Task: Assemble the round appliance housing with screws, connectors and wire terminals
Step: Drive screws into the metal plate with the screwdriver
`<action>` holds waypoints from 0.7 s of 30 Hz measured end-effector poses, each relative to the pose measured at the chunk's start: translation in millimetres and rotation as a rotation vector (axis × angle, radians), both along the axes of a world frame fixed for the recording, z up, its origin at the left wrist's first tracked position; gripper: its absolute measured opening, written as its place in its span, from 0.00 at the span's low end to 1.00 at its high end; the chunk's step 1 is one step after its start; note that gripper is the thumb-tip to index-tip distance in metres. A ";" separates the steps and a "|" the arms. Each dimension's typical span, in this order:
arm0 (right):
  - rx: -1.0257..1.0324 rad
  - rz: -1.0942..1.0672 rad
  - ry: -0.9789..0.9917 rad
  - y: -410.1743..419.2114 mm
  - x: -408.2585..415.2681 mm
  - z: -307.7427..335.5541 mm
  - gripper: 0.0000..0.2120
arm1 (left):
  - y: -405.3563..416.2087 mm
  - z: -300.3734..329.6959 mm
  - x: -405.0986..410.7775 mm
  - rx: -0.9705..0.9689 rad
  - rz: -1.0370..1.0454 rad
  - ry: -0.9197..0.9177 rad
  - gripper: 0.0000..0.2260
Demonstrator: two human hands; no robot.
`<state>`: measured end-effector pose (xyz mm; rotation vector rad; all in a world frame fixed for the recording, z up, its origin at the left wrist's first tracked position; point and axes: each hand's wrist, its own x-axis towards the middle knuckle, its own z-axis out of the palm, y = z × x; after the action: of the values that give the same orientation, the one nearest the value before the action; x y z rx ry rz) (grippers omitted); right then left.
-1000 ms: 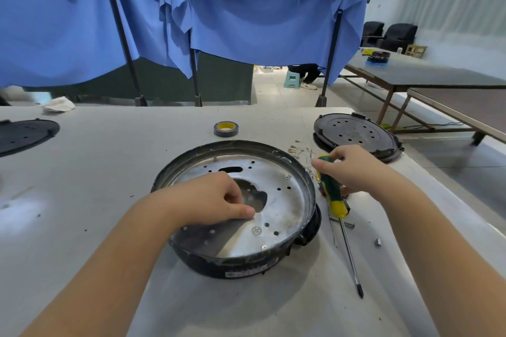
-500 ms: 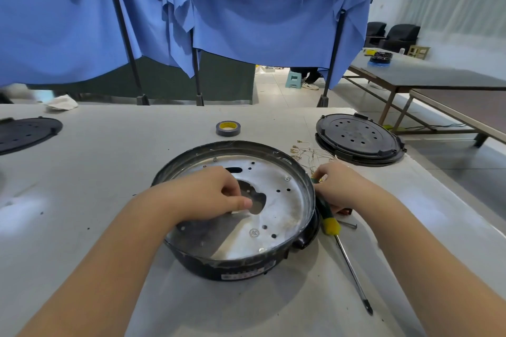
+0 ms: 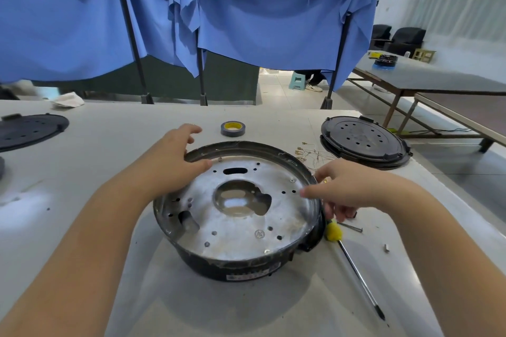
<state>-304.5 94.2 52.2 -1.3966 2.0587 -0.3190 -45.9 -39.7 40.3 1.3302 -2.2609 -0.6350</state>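
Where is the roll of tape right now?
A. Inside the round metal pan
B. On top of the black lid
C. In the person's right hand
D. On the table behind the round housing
D. The tape roll sits alone on the white table, beyond the far rim of the round housing, with neither hand touching it.
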 end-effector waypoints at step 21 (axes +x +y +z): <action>-0.201 -0.118 0.068 -3.7 -18.4 -8.9 0.10 | -11.1 -4.6 11.8 0.245 0.166 -0.279 0.09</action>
<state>-322.9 90.5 43.4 -1.4218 2.2199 -0.5478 -34.2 -50.8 35.7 1.8045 -2.3068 -0.7243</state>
